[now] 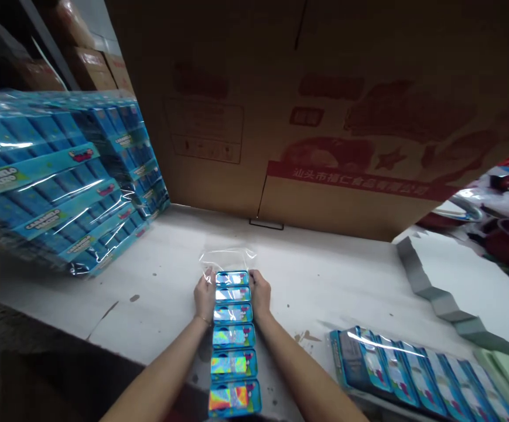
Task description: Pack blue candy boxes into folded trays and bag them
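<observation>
A row of small blue packs with colourful, shiny faces runs away from me over the white table. A clear plastic bag shows past its far end; how much of the row it covers I cannot tell. My left hand is closed on the left side of the row near that end. Opposite it, my right hand grips the right side, thumb forward. At the lower right lies another row of blue packs under shiny clear film.
Film-wrapped stacks of blue display boxes stand on the left. A large printed cardboard carton rises behind my hands, across the white table. Zigzag-edged grey-white sheets and pale green sheets lie on the right.
</observation>
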Motion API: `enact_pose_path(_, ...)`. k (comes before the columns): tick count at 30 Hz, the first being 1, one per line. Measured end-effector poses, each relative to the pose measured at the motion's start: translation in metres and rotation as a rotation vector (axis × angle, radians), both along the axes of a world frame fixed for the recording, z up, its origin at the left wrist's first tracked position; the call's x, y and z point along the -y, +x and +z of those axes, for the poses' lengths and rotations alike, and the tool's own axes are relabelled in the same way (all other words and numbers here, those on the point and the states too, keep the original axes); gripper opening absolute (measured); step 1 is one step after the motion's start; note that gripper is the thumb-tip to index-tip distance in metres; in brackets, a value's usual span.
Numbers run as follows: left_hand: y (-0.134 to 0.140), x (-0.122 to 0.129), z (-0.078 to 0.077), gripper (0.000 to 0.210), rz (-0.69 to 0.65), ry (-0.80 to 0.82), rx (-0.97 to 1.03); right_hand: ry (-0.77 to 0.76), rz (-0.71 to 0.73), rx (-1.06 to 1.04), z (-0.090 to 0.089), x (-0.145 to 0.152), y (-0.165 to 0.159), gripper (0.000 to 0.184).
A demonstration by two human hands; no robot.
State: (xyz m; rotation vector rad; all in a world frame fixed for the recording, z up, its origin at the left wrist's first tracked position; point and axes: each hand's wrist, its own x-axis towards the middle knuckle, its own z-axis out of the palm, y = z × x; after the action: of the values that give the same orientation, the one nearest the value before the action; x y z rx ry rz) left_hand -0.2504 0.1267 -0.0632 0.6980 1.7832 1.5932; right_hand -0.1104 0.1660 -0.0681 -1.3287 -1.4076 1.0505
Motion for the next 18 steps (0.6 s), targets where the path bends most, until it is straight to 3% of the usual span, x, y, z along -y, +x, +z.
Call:
enact_pose_path(3,0.003,0.0,-0.005,0.027,0.011,-0.026,-0.04,0.025,-0.089,0.02,-0.004,0.002,-0.005,0.02)
enact_pose_path(8,-0.002,0.011,-0.012,0.036,-0.046,-0.123,-0.109,-0.148,-0.153,-0.235,-0.009,0.009,-0.009,0.02)
enact_pose_path(12,-0.007,0.031,-0.009,0.038,-0.121,-0.184,-0.187,-0.23,-0.178,-0.254,-0.012,0.031,-0.004,0.017)
enact_pose_path(15,-0.007,0.049,-0.002,0.043,-0.228,-0.222,-0.368,-0.211,-0.137,-0.132,-0.006,0.052,0.007,0.02)
enact_pose_path(18,-0.006,0.064,0.006,0.063,-0.319,-0.317,-0.606,-0.043,-0.03,0.227,0.006,0.064,0.022,0.04)
